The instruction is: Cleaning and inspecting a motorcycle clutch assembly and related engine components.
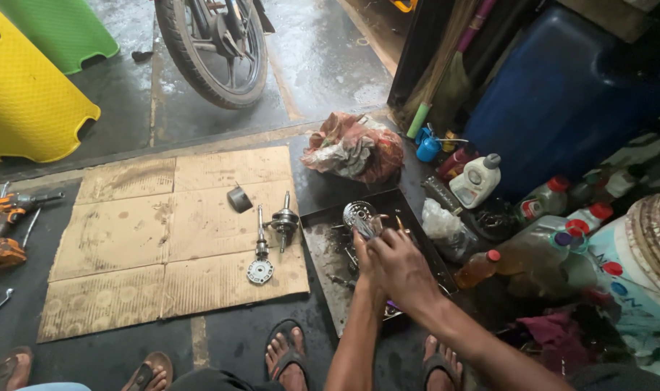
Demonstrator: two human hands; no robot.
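Both hands (388,257) grip round metal gear part (362,217) over oily tray (322,239); best keep it low & steady w/ firm hold.

— What containers stand at the right?

— A white jug with a grey cap (476,181) near the blue drum (561,94). Past it, clear bottles with red caps (543,199), one carrying a pale label. An amber bottle with a red cap (477,268) leans beside the black tray (322,232).

— Anything bigger?

— A white bucket with blue print (637,282) at the far right, and a small blue can (427,148) by the broom.

— Any screens or signs?

— None.
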